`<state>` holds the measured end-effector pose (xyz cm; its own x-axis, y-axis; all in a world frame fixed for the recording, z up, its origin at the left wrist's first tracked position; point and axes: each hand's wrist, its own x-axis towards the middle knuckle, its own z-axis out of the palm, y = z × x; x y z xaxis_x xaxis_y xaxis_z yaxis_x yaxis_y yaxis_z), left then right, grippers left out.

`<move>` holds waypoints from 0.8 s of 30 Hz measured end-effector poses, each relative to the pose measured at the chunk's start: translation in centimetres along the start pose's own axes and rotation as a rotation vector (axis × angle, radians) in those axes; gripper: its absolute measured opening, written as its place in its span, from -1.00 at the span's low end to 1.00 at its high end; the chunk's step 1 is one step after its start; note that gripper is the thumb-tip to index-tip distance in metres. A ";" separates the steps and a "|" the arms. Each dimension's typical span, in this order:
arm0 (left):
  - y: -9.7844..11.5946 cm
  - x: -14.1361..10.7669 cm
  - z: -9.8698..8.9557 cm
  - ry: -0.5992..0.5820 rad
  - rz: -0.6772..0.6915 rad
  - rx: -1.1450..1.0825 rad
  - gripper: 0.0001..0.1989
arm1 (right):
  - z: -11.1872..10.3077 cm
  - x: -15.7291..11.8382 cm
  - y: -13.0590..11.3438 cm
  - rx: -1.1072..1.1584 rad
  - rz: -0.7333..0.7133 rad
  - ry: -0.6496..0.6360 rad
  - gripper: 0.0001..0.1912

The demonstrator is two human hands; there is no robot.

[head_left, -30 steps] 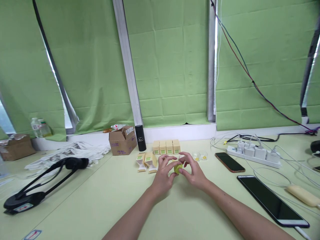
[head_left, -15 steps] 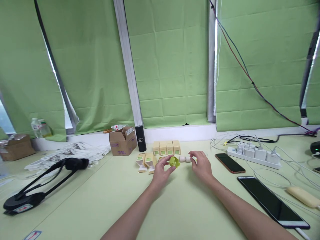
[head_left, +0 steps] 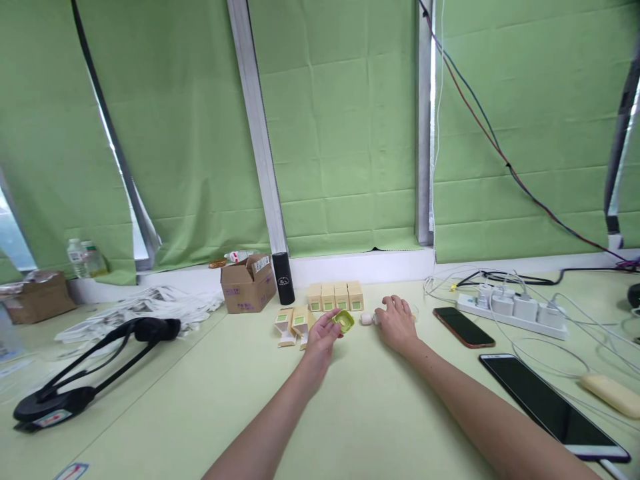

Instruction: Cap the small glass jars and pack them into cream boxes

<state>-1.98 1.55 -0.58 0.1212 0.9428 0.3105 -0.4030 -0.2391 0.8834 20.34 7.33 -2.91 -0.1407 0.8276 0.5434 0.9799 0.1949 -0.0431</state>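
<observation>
Left hand (head_left: pixel 321 335) grip pinches hollow yellow-green cup (head_left: pixel 343 322) at its 2 o'clock. Right hand (head_left: pixel 397 324) by small white rounded piece (head_left: pixel 367 319), can't tell grip. Black cylinder (head_left: pixel 283 279), cup's 10 o'clock: white print, unreadable.

From where I watch, both my forearms reach forward from the lower edge, spread wide and slanting inward; my left hand (head_left: pixel 323 335) is raised with thumb and fingers pinched together, wrist turned inward, while my right hand (head_left: pixel 397 323) lies lower, palm down, fingers curled, the two well apart
</observation>
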 end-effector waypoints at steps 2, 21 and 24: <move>-0.1 0.1 -0.2 0.006 -0.004 -0.019 -0.41 | 0.0 0.0 -0.1 0.017 -0.002 0.003 -0.73; 0.2 1.6 -0.5 0.166 0.044 -0.073 -0.55 | -3.9 -2.7 -3.5 1.945 0.417 -0.135 -0.57; 0.7 1.7 0.2 0.165 0.059 -0.061 -0.58 | -5.2 -3.3 -3.8 2.118 0.338 -0.227 -0.64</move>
<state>-1.91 2.98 0.68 -0.0528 0.9540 0.2951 -0.4596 -0.2856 0.8410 17.87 1.11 -0.21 -0.2085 0.9480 0.2403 -0.5962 0.0716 -0.7996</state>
